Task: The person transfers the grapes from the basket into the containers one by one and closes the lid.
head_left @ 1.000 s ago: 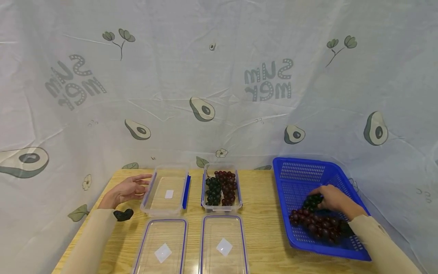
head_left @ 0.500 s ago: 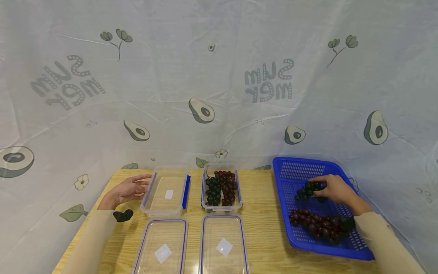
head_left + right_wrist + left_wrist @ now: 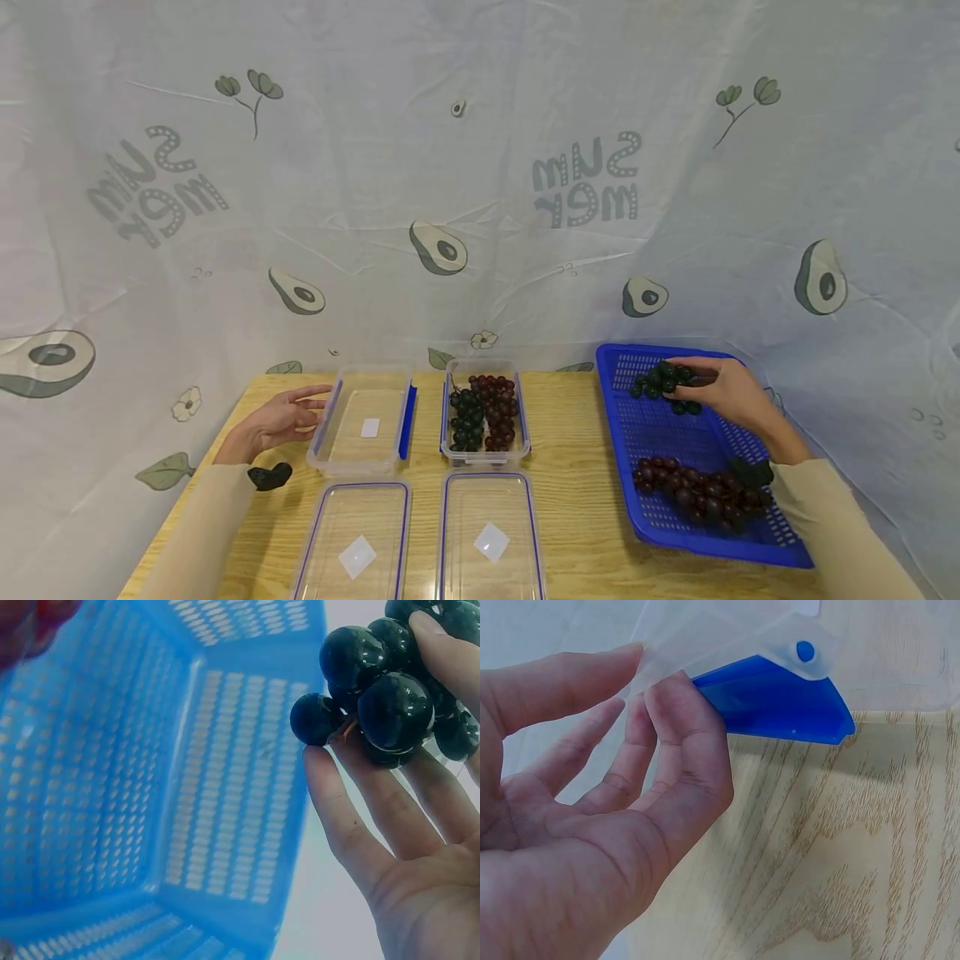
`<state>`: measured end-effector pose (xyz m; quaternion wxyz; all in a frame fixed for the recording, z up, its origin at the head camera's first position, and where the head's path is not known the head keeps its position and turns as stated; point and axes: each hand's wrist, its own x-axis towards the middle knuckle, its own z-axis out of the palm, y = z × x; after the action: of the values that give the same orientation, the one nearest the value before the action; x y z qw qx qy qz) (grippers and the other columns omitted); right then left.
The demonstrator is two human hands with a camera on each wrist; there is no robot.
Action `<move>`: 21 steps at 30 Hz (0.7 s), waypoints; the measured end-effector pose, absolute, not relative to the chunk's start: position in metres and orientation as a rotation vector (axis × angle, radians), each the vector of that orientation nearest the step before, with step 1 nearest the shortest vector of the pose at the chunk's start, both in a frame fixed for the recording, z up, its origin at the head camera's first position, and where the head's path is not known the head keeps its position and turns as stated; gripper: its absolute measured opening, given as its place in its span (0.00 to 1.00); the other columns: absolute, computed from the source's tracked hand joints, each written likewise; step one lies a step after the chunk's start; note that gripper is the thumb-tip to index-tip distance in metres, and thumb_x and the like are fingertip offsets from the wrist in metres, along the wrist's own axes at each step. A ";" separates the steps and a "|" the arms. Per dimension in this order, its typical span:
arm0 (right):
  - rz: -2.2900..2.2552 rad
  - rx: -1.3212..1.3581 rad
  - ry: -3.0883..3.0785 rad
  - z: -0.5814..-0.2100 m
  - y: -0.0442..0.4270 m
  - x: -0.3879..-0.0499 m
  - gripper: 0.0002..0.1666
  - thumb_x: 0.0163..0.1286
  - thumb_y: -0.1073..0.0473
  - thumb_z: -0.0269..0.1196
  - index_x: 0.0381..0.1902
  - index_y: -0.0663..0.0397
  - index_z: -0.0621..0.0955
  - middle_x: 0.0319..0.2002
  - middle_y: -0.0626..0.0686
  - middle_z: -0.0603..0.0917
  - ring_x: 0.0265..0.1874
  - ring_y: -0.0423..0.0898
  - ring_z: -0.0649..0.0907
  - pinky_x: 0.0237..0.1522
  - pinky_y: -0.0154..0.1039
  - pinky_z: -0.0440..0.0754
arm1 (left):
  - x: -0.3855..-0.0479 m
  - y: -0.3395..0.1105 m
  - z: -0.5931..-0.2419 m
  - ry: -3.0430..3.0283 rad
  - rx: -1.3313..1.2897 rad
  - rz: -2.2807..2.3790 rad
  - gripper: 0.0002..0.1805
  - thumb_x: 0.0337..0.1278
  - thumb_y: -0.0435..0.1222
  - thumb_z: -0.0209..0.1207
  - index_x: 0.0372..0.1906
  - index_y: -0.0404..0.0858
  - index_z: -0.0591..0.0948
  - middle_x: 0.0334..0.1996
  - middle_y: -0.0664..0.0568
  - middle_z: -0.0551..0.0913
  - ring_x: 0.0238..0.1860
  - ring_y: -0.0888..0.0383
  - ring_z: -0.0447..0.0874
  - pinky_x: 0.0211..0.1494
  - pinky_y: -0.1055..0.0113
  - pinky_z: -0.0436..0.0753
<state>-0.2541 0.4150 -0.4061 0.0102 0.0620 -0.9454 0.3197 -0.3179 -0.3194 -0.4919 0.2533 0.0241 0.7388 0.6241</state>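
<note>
My right hand [image 3: 731, 396] holds a bunch of dark green grapes [image 3: 660, 379] above the far part of the blue basket [image 3: 626, 500]. In the right wrist view, the thumb lies on one side of the green grapes [image 3: 394, 712] and the fingers on the other. A bunch of dark red grapes [image 3: 697, 492] lies in the basket. My left hand [image 3: 281, 421] is at the left wall of a clear food container [image 3: 367, 454] with no fruit in it. In the left wrist view, thumb and bent fingers pinch its clear edge beside a blue clip flap [image 3: 780, 705].
A second clear container [image 3: 487, 457] holds green and red grapes at the middle. Two clear lids with blue seals, a left lid [image 3: 360, 517] and a right lid [image 3: 491, 500], lie in front of the containers. A patterned curtain [image 3: 480, 183] hangs behind the wooden table [image 3: 570, 500].
My right hand has lifted the green grapes off the basket's bottom and moved them up and away toward its far side. The left hand stays at the container.
</note>
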 end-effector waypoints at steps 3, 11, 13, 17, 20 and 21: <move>1.064 0.182 -2.928 -0.400 0.406 -0.255 0.34 0.73 0.48 0.70 0.72 0.54 0.78 0.59 0.68 0.84 0.36 0.44 0.84 0.24 0.42 0.71 | -0.319 -0.320 -0.492 2.002 0.067 1.698 0.42 0.73 0.25 0.56 0.85 0.36 0.52 0.72 0.35 0.70 0.39 0.64 0.80 0.48 0.64 0.82; 1.231 0.213 -2.827 -0.383 0.382 -0.258 0.34 0.74 0.48 0.69 0.74 0.52 0.77 0.72 0.66 0.77 0.45 0.19 0.80 0.41 0.35 0.81 | -0.320 -0.321 -0.491 1.988 0.079 1.687 0.42 0.74 0.25 0.55 0.85 0.37 0.51 0.69 0.42 0.75 0.41 0.64 0.81 0.48 0.64 0.82; 1.296 0.241 -2.780 -0.379 0.373 -0.259 0.35 0.73 0.48 0.71 0.73 0.52 0.77 0.68 0.59 0.81 0.45 0.20 0.82 0.43 0.31 0.84 | -0.320 -0.320 -0.490 1.985 0.078 1.691 0.41 0.74 0.25 0.54 0.85 0.37 0.52 0.71 0.39 0.73 0.42 0.63 0.81 0.48 0.64 0.83; 1.449 0.298 -2.685 -0.371 0.350 -0.264 0.36 0.70 0.52 0.73 0.72 0.56 0.78 0.55 0.35 0.86 0.46 0.26 0.87 0.46 0.28 0.85 | -0.320 -0.318 -0.489 1.977 0.072 1.699 0.41 0.74 0.24 0.53 0.86 0.37 0.51 0.77 0.31 0.64 0.43 0.63 0.81 0.48 0.64 0.83; 1.520 0.333 -2.642 -0.368 0.327 -0.269 0.35 0.69 0.55 0.74 0.71 0.57 0.79 0.49 0.28 0.85 0.45 0.28 0.88 0.46 0.29 0.86 | -0.319 -0.317 -0.489 1.975 0.068 1.705 0.42 0.73 0.24 0.53 0.86 0.36 0.51 0.78 0.29 0.61 0.42 0.63 0.81 0.48 0.64 0.82; 1.538 0.344 -2.629 -0.367 0.319 -0.271 0.35 0.69 0.56 0.74 0.71 0.57 0.79 0.49 0.30 0.86 0.45 0.28 0.88 0.46 0.29 0.87 | -0.318 -0.318 -0.489 1.974 0.062 1.709 0.42 0.73 0.24 0.53 0.85 0.36 0.51 0.78 0.29 0.62 0.42 0.63 0.81 0.48 0.64 0.82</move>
<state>-0.2714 0.3194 -0.3667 0.0382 0.1122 -0.8572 0.5012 -0.3182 -0.3176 -0.4891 0.2617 0.0230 0.7295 0.6316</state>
